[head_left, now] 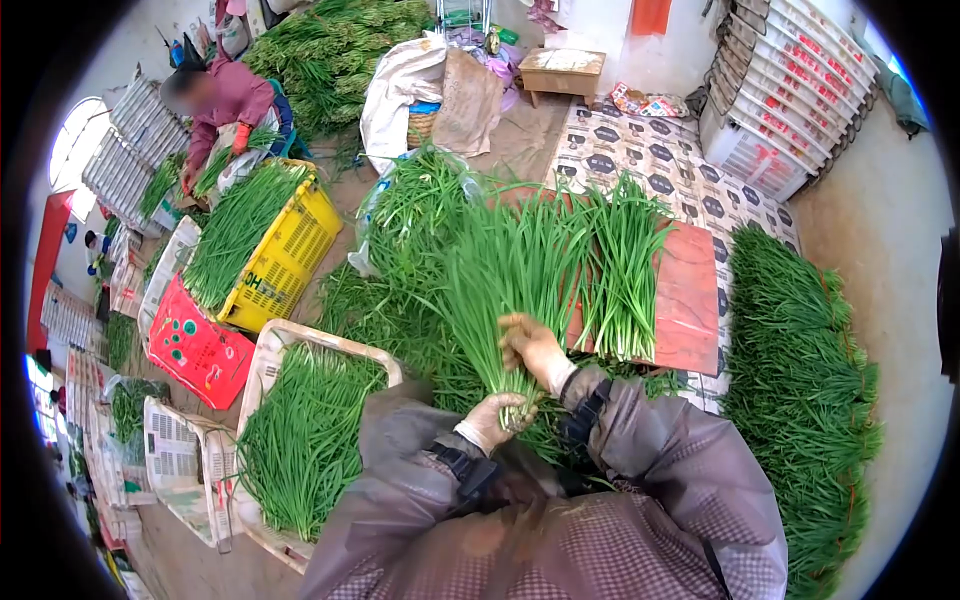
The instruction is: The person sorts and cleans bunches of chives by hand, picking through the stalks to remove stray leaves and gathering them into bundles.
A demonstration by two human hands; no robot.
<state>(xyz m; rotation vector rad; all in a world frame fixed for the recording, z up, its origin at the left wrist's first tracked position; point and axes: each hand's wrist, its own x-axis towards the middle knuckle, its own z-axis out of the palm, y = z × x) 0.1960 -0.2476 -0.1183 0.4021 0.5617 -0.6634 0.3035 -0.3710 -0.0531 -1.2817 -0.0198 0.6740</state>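
Observation:
My left hand, in a pale work glove, is closed around the white root ends of a bunch of green chives. Just above it, my right hand, gloved too, has its fingers curled against the lower stalks of the same bunch. The leaves fan upward and away from me. Beyond and to the right, more chives lie side by side on a reddish board. A loose heap of chives spreads behind and left of the bunch.
At my left stands a white crate filled with chives, with a yellow crate beyond it. Bundled chives line the right wall. Stacked white trays stand at the back right. Another person handles greens at the back left.

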